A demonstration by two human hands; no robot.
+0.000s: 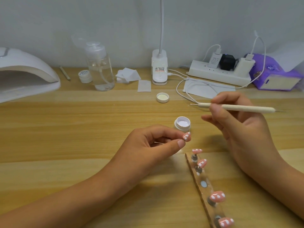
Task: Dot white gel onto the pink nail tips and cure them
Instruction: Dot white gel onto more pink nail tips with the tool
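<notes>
My left hand [154, 143] pinches the stem of a pink nail tip [187, 137] with white dots, lifted just in front of the open white gel pot [182, 123]. My right hand [238, 127] holds a cream dotting pen [233, 107] level, its metal point aimed left and clear of the pot. A clear holder strip [206, 186] lies at the lower right. Several dotted pink tips [217, 196] stand on it, and one round seat in the middle is bare.
The white curing lamp [24, 74] sits at the far left. Behind are a small jar [85, 76], a clear pump bottle [100, 71], wipes [127, 75], a desk-lamp base [159, 69], the pot's lid [162, 97], cables, a power strip [220, 74] and a purple tissue pack [273, 74].
</notes>
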